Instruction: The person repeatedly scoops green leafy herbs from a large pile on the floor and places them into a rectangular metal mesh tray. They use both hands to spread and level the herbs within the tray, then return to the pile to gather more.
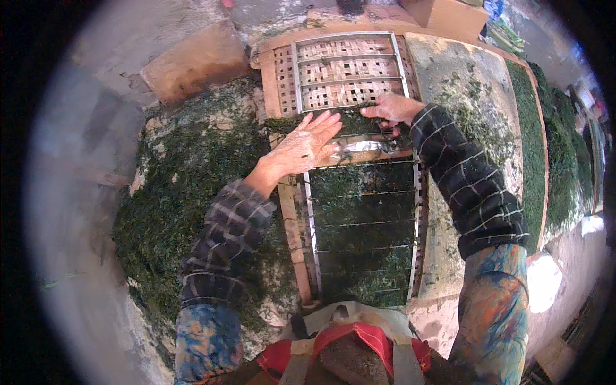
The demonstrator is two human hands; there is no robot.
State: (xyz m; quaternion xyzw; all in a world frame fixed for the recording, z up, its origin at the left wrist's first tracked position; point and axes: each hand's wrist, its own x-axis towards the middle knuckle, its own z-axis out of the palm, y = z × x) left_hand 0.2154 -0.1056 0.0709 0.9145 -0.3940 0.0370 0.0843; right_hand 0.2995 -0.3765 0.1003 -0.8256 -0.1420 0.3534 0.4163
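My left hand (308, 144) is spread flat, palm down, over the left part of a strip of dark green plant material (356, 120). At the strip's right end is my right hand (393, 109), its index finger stretched left and the lower fingers curled; whether it pinches any of the material is hidden. Beyond both hands, a metal frame with crossbars (351, 56) rests on woven slatted matting (337, 94). Nearer me, a longer metal frame (313, 245) is filled with the same dark green material (361, 226). Between the two lies a wooden crossbar with a shiny patch (363, 146).
A large heap of dark green plant material (187, 192) spreads on the left, beside a stained cardboard piece (197, 62). To the right are a pale board with scattered bits (447, 77) and a green-covered tray (529, 159). A cardboard box (450, 19) stands at the back right.
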